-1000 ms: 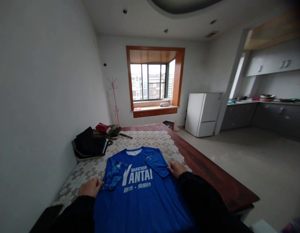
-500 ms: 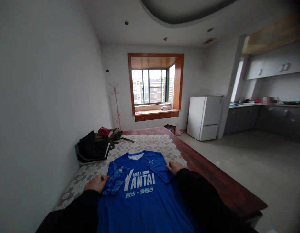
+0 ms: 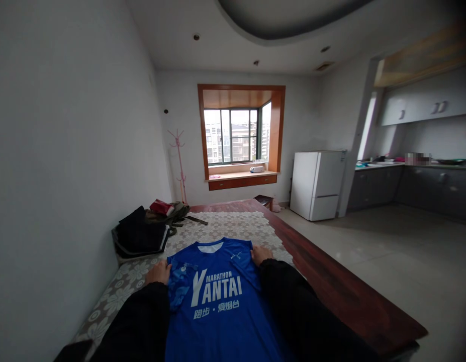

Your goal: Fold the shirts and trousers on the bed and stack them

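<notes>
While the blue shirt (image 3: 217, 334) lies front up on the floral cover (image 3: 246, 219), collar pointing away from the person, both hands have shifted from lower on its sides up to the shoulder corners and sit closer together. As I judge it, that puts the upper corners under control, with the sleeves turned inward over the front. The left hand (image 3: 157, 273) has its fingers closed on the left shoulder edge; the right hand (image 3: 261, 254) appears to pinch the opposite one, though its fingertips are partly hidden.

Beneath the cover, a reddish wooden tabletop (image 3: 327, 271) shows along the right. Beside the wall at left sits a black bag (image 3: 142, 239), with a red packet (image 3: 161, 206) just behind (what else is heaped there, I cannot tell). Farther off stand a pink coat rack (image 3: 178, 146), a wood-framed window (image 3: 240, 136) and a white refrigerator (image 3: 315, 183), with grey kitchen cabinets (image 3: 421, 186) beyond.
</notes>
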`<act>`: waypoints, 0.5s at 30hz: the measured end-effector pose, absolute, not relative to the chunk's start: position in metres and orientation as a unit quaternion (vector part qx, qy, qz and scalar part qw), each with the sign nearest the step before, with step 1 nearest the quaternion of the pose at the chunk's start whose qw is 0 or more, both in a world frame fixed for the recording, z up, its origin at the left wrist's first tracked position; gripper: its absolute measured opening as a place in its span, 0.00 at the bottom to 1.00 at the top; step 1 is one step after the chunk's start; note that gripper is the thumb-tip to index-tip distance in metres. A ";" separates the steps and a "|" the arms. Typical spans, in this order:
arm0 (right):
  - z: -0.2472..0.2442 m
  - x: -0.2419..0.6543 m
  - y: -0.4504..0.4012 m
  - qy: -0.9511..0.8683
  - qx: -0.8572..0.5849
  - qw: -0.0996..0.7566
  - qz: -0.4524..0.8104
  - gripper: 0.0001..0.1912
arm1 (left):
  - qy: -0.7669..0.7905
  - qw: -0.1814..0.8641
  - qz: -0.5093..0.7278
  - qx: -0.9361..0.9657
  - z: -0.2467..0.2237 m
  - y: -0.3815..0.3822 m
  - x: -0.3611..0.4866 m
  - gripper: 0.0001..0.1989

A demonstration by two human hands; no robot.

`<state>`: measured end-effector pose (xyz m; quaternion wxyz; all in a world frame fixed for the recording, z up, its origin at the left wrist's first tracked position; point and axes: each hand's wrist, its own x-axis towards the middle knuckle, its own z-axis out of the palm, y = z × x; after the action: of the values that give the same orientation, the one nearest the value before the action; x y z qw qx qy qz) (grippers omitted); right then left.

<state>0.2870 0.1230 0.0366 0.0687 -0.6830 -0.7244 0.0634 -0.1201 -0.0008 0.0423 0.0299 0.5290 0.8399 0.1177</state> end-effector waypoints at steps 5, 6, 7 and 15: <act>0.040 0.290 0.146 -0.711 -0.696 0.078 0.068 0.27 | 0.863 0.058 0.119 0.488 0.048 0.017 -0.134 0.24; 0.041 0.289 0.149 -0.710 -0.697 0.080 0.068 0.27 | 0.864 0.062 0.122 0.484 0.050 0.020 -0.136 0.24; 0.041 0.288 0.153 -0.710 -0.697 0.081 0.068 0.27 | 0.865 0.065 0.125 0.482 0.050 0.024 -0.137 0.24; 0.033 0.283 0.166 -0.714 -0.693 0.086 0.050 0.20 | 0.855 0.052 0.150 0.493 0.040 0.042 -0.138 0.16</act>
<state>0.2825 0.1665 0.0329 0.0864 -0.6926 -0.7144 0.0496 -0.1377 0.0423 0.0405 0.0522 0.4931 0.8553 0.1503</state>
